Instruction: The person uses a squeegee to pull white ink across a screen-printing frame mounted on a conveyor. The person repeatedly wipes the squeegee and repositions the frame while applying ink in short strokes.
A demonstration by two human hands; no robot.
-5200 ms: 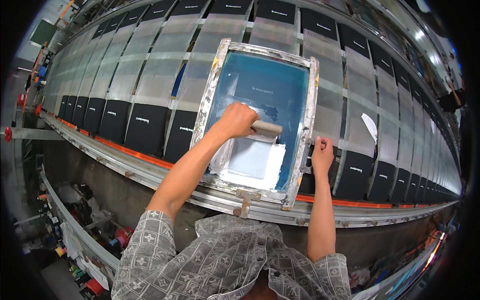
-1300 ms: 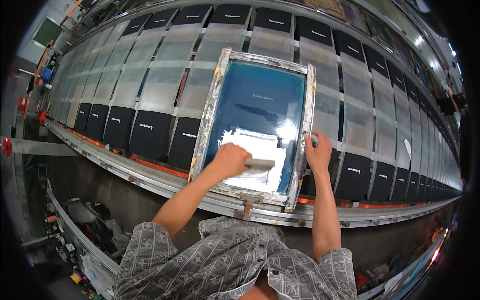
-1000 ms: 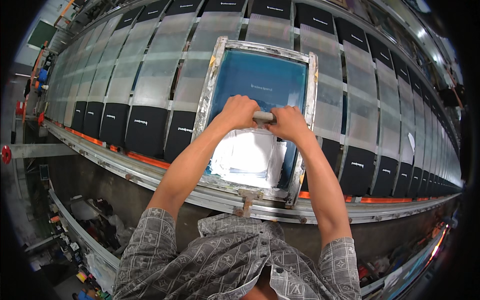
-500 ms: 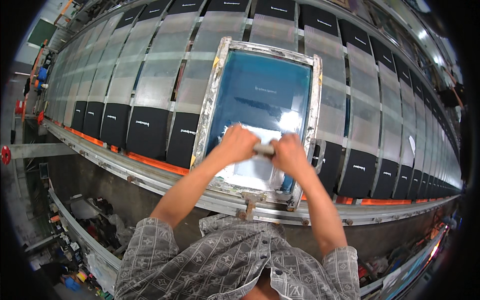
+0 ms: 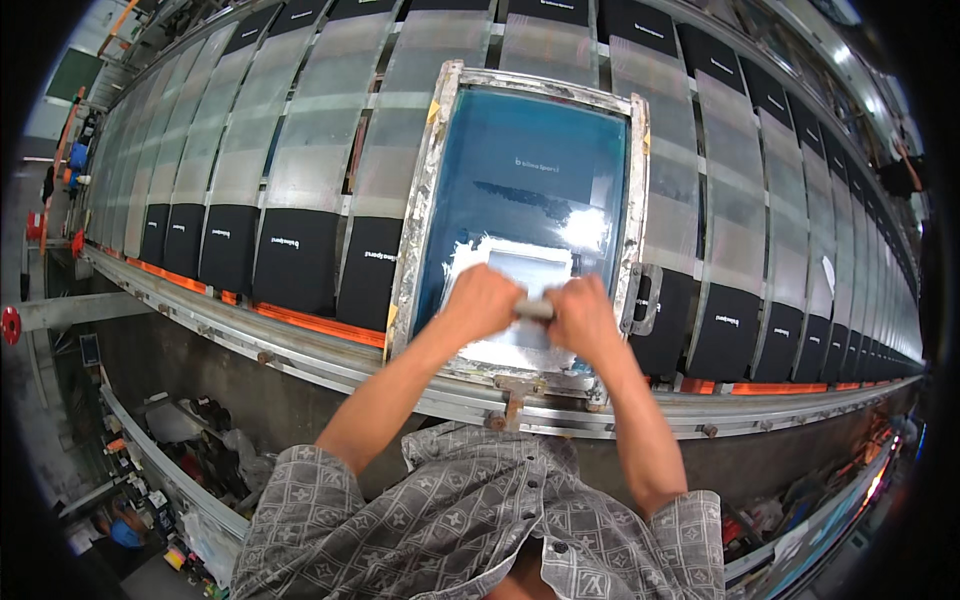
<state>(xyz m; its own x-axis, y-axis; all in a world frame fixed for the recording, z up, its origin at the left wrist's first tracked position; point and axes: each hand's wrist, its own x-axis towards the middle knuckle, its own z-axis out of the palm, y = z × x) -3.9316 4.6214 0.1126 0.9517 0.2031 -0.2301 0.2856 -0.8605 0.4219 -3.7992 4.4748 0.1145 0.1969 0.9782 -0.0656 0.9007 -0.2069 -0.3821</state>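
Observation:
My left hand [image 5: 485, 304] and my right hand [image 5: 583, 318] are both closed around a squeegee, whose pale handle [image 5: 534, 309] shows between my fists. Its blade is hidden under them. Beneath lies a screen printing frame [image 5: 420, 190] with a blue-green mesh [image 5: 540, 135] and a whitish worn rim. White ink [image 5: 484, 247] borders a pale rectangular area [image 5: 530, 266] in the mesh's near half, and my hands are over that area. A dark smear [image 5: 530, 200] crosses the mesh farther up, beside a bright light reflection.
Long printing boards with black fabric pieces [image 5: 297, 262] run in rows to both sides of the frame. A metal rail [image 5: 330, 366] passes along the near edge, with a bracket [image 5: 515, 392] at the frame's foot. A metal handle [image 5: 647, 300] juts from the frame's right side.
Both hands have drawn the squeegee a little toward me, down the screen. More of the white-edged area shows beyond my fists. The printing frame stays on the same board.

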